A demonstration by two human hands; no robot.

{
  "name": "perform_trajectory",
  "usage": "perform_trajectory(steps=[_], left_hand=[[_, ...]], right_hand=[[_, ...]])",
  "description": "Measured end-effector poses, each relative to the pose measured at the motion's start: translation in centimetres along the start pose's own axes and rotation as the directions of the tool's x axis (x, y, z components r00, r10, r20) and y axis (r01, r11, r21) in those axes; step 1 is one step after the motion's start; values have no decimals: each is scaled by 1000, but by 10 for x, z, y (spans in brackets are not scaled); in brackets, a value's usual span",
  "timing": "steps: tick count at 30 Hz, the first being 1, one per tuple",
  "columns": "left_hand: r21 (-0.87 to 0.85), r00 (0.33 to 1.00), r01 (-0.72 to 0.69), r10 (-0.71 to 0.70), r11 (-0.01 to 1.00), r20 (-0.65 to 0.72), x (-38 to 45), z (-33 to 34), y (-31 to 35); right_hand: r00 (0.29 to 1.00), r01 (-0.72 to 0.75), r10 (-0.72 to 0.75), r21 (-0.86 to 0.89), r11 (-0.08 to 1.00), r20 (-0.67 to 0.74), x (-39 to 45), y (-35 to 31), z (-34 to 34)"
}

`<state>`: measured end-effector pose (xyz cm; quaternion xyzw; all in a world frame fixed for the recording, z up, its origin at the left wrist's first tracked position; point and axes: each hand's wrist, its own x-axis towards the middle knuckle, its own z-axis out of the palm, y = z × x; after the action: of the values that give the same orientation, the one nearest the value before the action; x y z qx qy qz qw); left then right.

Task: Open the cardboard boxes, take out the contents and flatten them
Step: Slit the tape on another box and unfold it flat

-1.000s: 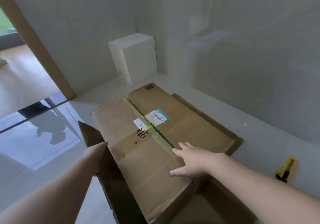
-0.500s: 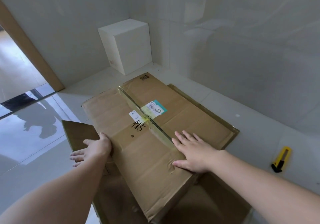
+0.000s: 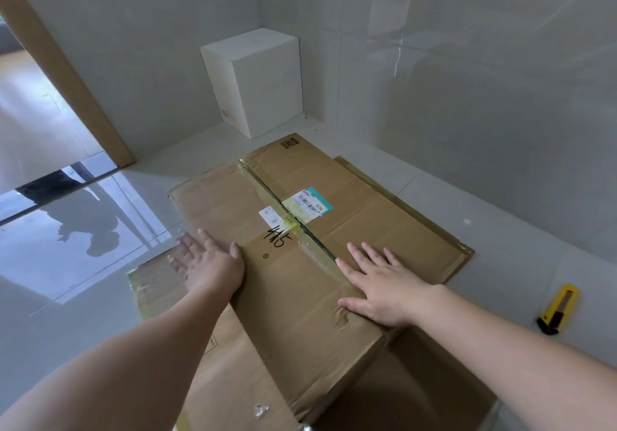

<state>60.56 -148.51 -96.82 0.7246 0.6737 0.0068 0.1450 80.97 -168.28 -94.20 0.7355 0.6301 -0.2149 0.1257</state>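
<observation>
Far left: a wooden door frame (image 3: pixel 63 73) stands against the wall, with glossy floor tiles (image 3: pixel 66 250) beside it showing a dark reflection.

Your left hand (image 3: pixel 208 263) lies palm down with its fingers (image 3: pixel 185 242) straight and spread. It rests on the left edge of the flattened cardboard box (image 3: pixel 300 263), partly over a lower flap (image 3: pixel 153 283) that sticks out to the left; it grips nothing.

The flattened cardboard box lies on the floor in the middle of the scene, its long axis running from near to far. A taped seam (image 3: pixel 283 213) runs along it. Just left of the seam sits a small white sticker (image 3: pixel 269 216) and a black handwritten mark (image 3: pixel 277 237); just right of it sits a shipping label (image 3: pixel 307 202) with a teal edge. A printed code (image 3: pixel 289 143) is at the far corner.

Beyond the box, in the room's corner, a white box (image 3: pixel 257 80) stands upright.

Your right hand (image 3: pixel 384 287) presses flat on the cardboard just right of the seam, fingers (image 3: pixel 365 255) extended and apart, holding nothing. The cardboard is creased just beside its thumb.

Near right: a yellow utility knife (image 3: pixel 557 308) lies on the floor, well apart from the cardboard.
</observation>
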Motion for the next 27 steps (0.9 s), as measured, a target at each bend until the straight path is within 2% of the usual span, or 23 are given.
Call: perform_trajectory(steps=[3, 5, 8, 10, 12, 15, 19, 22, 25, 27], left_hand=[[29, 975, -221, 221, 975, -2, -6, 1, 23], [-7, 934, -357, 357, 934, -10, -14, 4, 48], [-80, 827, -560, 562, 825, 0, -36, 11, 93], [-113, 756, -646, 653, 755, 41, -57, 17, 123], [-119, 709, -692, 701, 712, 73, -78, 23, 152], [-135, 652, -743, 755, 655, 76, -105, 35, 190], [-167, 514, -836, 852, 523, 97, -141, 56, 233], [-224, 424, -871, 899, 438, 109, -167, 71, 261], [-259, 363, -884, 921, 389, 142, -188, 85, 277], [-280, 329, -889, 930, 363, 161, -196, 93, 281]], right_hand=[[1000, -4, 4, 15, 1000, -9, -7, 11, 2], [999, -22, 23, 35, 999, -32, -15, 25, 1], [984, -120, 130, 90, 989, -123, -35, 59, -3], [952, -212, 243, 169, 963, -186, -50, 89, -4], [912, -290, 344, 245, 925, -223, -66, 122, 2], [851, -404, 491, 366, 838, -186, -92, 170, 21], [784, -518, 610, 419, 746, -116, -124, 219, 56], [676, -626, 734, 478, 616, -62, -138, 259, 90], [552, -736, 831, 510, 445, 72, -150, 294, 131], [508, -785, 847, 490, 380, 157, -152, 309, 157]])
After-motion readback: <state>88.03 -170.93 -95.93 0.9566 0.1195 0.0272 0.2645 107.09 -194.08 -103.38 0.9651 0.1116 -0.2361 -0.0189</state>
